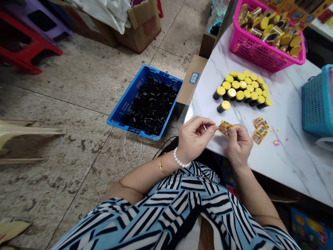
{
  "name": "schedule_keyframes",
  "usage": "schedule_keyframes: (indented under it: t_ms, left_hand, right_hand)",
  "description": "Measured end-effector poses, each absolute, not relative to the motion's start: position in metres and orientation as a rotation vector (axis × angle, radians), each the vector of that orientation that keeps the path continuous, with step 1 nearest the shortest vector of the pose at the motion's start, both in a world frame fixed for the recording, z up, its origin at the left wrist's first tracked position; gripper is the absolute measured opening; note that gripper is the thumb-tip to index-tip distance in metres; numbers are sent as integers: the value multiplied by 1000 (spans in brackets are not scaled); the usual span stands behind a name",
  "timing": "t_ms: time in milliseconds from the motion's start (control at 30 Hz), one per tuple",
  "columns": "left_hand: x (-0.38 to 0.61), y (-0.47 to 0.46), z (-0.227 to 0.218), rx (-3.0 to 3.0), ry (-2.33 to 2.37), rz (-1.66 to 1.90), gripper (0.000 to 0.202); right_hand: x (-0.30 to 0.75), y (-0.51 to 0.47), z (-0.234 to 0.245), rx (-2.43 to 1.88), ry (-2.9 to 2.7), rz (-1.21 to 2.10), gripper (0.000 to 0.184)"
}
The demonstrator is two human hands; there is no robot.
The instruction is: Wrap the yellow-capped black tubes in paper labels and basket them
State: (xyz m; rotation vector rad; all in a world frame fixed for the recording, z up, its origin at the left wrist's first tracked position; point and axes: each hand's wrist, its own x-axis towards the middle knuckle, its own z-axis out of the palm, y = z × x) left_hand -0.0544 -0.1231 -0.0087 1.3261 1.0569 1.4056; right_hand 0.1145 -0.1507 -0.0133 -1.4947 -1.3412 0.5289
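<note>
Both hands pinch a small colourful sticker (225, 127) above the near edge of the white marble table (291, 152). My left hand (194, 137) grips its left end with thumb and fingers closed. My right hand (238, 144) holds its right end, fingers curled. Just beyond the sticker, one black tube with a yellow cap (223, 106) lies alone. Behind it stands a cluster of several yellow-capped black tubes (244, 88). A small stack of stickers (259, 130) lies to the right of my right hand.
A pink basket (257, 52) of wrapped tubes sits at the table's far side, a teal basket (316, 100) at its right. On the floor to the left, a blue crate (130, 95) holds black tubes. Cardboard boxes (144, 26) and red and purple stools (23, 41) stand further off.
</note>
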Motion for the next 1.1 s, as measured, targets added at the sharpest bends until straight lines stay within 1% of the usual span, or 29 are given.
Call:
schedule_keyframes:
  t_ms: [333, 500, 700, 833, 933, 1033, 1100]
  left_hand:
    - [-52, -123, -3, 1274, 1023, 1370, 17]
    - [-51, -122, -3, 1257, 993, 1345, 19]
    - [-56, -119, -7, 1306, 999, 1387, 14]
    - [-63, -116, -10, 1318, 1038, 1423, 17]
    - [-66, -116, -12, 1232, 1082, 1379, 18]
    - [-71, -112, -12, 1057, 1034, 1209, 24]
    - [-75, -108, -12, 915, 952, 1085, 27]
  right_hand:
    - [112, -153, -13, -1380, -1426, 431, 21]
    - [112, -154, -15, -1404, -1542, 321, 14]
    - [110, -151, -12, -1383, -1692, 232, 3]
    - [104, -140, -8, -1377, -1764, 171, 9]
    - [99, -133, -3, -1367, -1812, 198, 14]
    - [103, -125, 8, -1329, -1878, 254, 14]
    - [112, -116, 18, -1343, -1839, 214, 16]
